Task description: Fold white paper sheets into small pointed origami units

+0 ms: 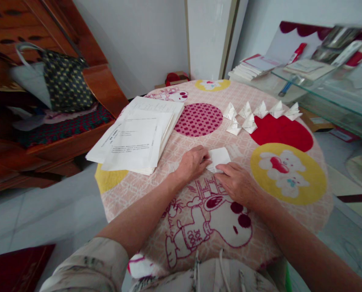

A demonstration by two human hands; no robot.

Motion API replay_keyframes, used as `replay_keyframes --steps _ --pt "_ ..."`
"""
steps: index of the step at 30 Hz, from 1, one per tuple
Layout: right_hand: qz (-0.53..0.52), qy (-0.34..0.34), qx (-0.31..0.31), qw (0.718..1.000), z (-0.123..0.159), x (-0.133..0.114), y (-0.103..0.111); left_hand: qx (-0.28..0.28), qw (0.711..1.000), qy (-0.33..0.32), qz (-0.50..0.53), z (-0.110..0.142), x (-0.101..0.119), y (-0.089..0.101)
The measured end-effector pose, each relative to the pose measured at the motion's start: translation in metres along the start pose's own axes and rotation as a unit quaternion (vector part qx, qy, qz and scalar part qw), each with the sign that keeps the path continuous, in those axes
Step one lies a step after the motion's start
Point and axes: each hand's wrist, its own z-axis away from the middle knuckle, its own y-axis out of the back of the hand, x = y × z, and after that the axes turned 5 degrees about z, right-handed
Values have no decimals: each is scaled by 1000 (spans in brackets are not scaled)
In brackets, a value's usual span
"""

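Note:
A small folded piece of white paper [220,156] lies on the patterned tablecloth in front of me. At its left edge my left hand [195,161] has its fingers bent and closed on the paper. From the lower right my right hand [234,180] grips the near corner, thumb and fingers together. Beyond the hands stand several folded paper pieces with pointed tops, among them one paper boat [249,123] at the front of the group. A stack of printed sheets [135,138] lies to the left, its top sheets askew.
The round table's cloth [199,121] bears cartoon prints. At the right, a glass shelf [321,89] holds papers and cups, with a paper pile [251,67] nearby. A wooden bench [98,85] with a patterned bag [67,81] stands at the left.

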Motion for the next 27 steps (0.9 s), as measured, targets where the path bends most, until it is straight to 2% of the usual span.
replay_keyframes --steps 8,27 --pt "29 38 -7 999 0 0 -1 28 999 30 24 -2 0 0" --pt "18 32 -13 999 -6 -1 4 67 991 54 107 -2 -4 6"
